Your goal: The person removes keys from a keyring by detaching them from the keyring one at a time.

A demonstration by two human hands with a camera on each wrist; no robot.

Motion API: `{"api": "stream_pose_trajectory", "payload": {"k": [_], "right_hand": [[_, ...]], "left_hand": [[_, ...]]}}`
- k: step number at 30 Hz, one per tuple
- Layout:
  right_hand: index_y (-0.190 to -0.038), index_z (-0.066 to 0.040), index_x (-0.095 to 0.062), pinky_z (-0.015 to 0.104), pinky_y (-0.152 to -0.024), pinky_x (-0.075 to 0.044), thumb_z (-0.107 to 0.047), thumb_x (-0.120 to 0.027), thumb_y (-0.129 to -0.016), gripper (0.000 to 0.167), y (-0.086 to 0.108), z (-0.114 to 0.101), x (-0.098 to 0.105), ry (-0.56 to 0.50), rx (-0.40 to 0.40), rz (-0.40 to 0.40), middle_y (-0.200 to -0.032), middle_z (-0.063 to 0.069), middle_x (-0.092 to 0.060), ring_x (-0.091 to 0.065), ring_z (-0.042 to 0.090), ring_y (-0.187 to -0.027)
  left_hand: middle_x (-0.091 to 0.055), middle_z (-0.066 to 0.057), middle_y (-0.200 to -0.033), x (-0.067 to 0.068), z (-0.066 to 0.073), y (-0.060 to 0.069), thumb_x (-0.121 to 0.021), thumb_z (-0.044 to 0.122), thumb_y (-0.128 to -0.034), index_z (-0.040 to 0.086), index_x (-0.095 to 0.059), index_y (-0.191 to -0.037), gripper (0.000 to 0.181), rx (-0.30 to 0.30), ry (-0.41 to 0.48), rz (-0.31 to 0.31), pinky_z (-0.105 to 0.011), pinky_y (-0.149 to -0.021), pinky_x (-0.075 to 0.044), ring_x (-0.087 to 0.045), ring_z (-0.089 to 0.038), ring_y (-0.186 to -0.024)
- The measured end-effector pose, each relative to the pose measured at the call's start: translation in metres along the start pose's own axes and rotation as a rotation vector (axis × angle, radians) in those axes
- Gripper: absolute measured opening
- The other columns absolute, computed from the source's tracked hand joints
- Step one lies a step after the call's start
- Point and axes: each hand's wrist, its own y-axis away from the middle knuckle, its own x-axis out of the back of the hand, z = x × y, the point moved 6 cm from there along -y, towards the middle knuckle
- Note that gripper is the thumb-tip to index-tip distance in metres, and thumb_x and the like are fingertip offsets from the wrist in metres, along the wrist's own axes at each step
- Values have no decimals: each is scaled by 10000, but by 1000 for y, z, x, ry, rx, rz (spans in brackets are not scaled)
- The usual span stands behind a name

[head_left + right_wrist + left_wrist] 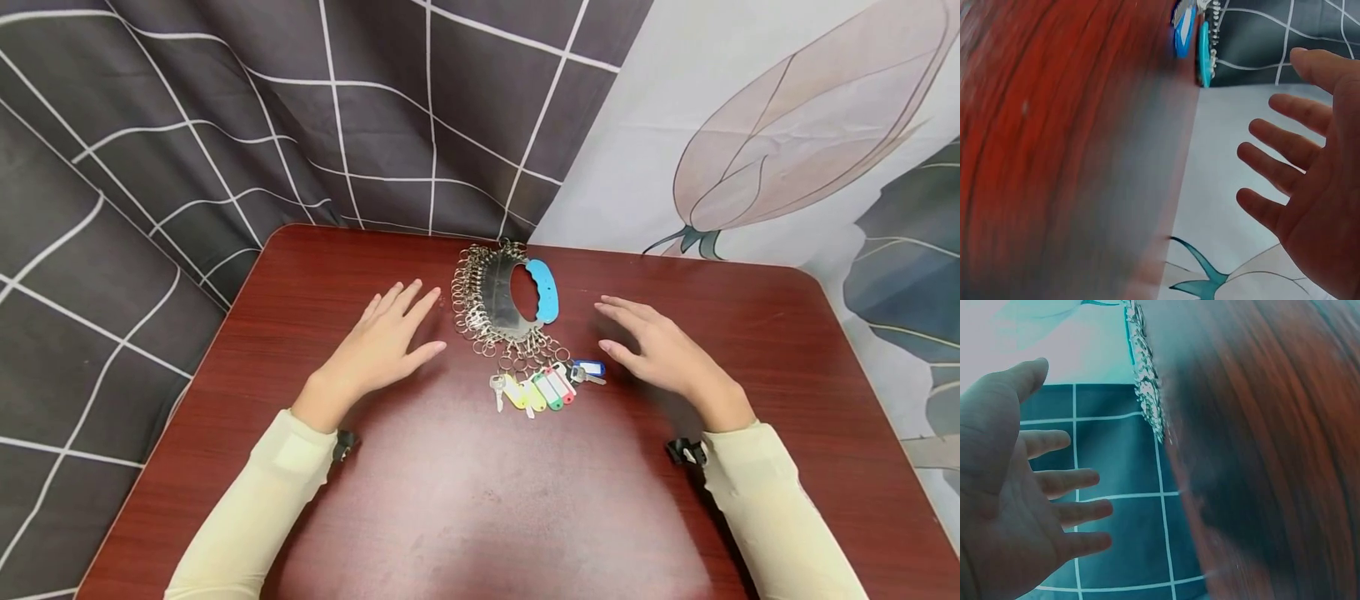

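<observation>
A curved metal key holder with a blue grip lies toward the back of the table, many small rings hung along its outer edge. From its front rings hang several keys and coloured tags, among them a green tag and a blue tag. My left hand is held to the left of the holder, fingers spread, touching nothing. On the other side my right hand hovers, fingers extended and apart from the blue tag. Both palms appear bare in the wrist views.
The dark red wooden table has rounded back corners. A dark grid-patterned curtain hangs behind and to the left, and a white cloth with a flower print hangs behind and to the right. Each wrist wears a black strap.
</observation>
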Motion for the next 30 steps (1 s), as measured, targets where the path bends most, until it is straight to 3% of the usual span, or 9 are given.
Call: {"api": "stream_pose_trajectory", "payload": {"k": [21, 30], "right_hand": [[-1478, -47, -527, 609, -1150, -365, -248, -638, -1015, 517, -13, -16, -17, -44, 13, -64, -1508, 175, -534, -464, 384, -1405], [-1455, -68, -563, 594, -1103, -428, -247, -658, -1007, 492, -19, -17, -25, -56, -2, -118, -1414, 159, -609, -522, 371, -1332]], "left_hand": [[-384, -203, -1620, -14, 30, -19, -588, 535, -1003, 131, -380, -1592, 744, -68, 21, 26, -622, -1200, -311, -398, -448, -1469], [-469, -203, -1553, -17, 41, -26, -620, 478, -1003, 102, -426, -1562, 701, -86, 29, 44, -597, -1161, -382, -464, -441, -1409]]}}
